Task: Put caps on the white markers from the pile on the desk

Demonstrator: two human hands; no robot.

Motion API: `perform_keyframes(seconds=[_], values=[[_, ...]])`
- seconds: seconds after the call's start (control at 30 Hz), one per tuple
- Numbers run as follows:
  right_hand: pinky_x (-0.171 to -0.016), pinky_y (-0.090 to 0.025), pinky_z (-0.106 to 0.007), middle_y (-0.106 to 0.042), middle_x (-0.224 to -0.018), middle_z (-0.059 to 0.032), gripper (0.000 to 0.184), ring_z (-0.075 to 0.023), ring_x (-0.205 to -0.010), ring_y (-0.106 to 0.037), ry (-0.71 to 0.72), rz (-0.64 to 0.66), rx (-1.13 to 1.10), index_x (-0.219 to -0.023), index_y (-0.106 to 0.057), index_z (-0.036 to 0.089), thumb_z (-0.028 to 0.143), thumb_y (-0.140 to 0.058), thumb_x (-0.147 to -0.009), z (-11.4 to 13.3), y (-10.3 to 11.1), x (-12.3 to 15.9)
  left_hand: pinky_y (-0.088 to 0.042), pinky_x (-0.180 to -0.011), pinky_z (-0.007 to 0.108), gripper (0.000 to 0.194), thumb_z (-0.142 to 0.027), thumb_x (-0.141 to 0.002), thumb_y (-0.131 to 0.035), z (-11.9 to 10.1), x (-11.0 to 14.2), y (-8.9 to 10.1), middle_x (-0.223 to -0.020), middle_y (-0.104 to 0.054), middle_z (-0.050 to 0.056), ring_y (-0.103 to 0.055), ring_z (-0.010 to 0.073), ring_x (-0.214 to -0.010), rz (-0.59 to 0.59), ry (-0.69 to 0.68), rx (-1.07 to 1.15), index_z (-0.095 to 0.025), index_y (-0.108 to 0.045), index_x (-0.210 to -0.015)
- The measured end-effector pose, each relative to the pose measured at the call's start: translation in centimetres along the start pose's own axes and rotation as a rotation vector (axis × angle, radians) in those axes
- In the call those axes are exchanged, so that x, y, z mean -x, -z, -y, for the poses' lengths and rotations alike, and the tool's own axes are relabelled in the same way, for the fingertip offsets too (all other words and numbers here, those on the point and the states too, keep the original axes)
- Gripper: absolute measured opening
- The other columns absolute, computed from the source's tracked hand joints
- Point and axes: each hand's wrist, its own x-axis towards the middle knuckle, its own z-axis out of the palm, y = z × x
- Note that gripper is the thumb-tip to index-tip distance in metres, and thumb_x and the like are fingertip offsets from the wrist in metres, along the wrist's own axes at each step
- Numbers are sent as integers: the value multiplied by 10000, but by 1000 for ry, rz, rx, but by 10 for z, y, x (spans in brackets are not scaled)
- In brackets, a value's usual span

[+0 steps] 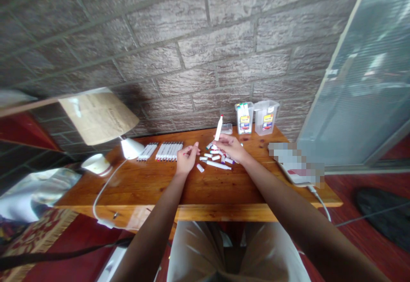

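Note:
My right hand [231, 147] grips a white marker [218, 129] and holds it upright, red tip up, over a loose pile of white markers and caps [218, 160] on the wooden table [153, 186]. My left hand [186, 157] rests just left of the pile with its fingers curled in a pinch; something small and reddish shows at the fingertips, too small to name. A single white cap [200, 168] lies beside the left hand.
Two rows of white markers [162, 151] lie lined up at the back left. Two clear plastic marker boxes [256, 118] stand against the brick wall. A white desk lamp [105, 121] and its cord are at the left, a blurred device [296, 166] at the right.

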Motion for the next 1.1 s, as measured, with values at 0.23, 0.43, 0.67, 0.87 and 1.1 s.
perform_keyframes(seconds=[0.23, 0.43, 0.67, 0.87, 1.1], values=[[-584, -493, -219, -655, -708, 25, 335, -104, -629, -590, 96, -82, 18, -887, -708, 213, 497, -769, -719, -5, 2, -5, -503, -627, 263, 394, -499, -867, -629, 3, 0, 1, -622, -688, 29, -646, 151, -607, 8, -1, -15, -175, -690, -651], [-576, -523, -214, -699, -865, -5, 413, -112, -693, -652, -43, -78, -219, -1007, -687, 230, 407, -838, -665, 2, 2, -5, -498, -619, 262, 409, -513, -871, -618, 3, -1, 2, -615, -681, 26, -644, 152, -602, 9, -1, -31, -179, -683, -643], [-574, -501, -197, -689, -869, 11, 311, -83, -667, -596, -131, -79, -557, -953, -647, 227, 270, -815, -695, 16, 5, -3, -493, -621, 261, 423, -510, -874, -613, 0, -1, 1, -602, -674, 25, -638, 147, -596, 13, 6, -35, -178, -670, -618], [-351, -206, -178, -417, -562, 88, 286, -53, -403, -246, -156, -153, -595, -957, -592, 234, 483, -656, -832, 25, 15, -10, -497, -610, 262, 420, -516, -870, -615, 2, -1, 2, -601, -674, 24, -636, 149, -591, 13, 14, -39, -180, -675, -625], [-342, -207, -181, -396, -543, 94, 310, -45, -390, -188, -48, -229, -650, -904, -577, 223, 499, -698, -832, 37, 46, -11, -503, -622, 264, 416, -519, -871, -613, 3, -1, 2, -605, -678, 24, -641, 151, -597, 13, 22, -42, -183, -685, -637]])
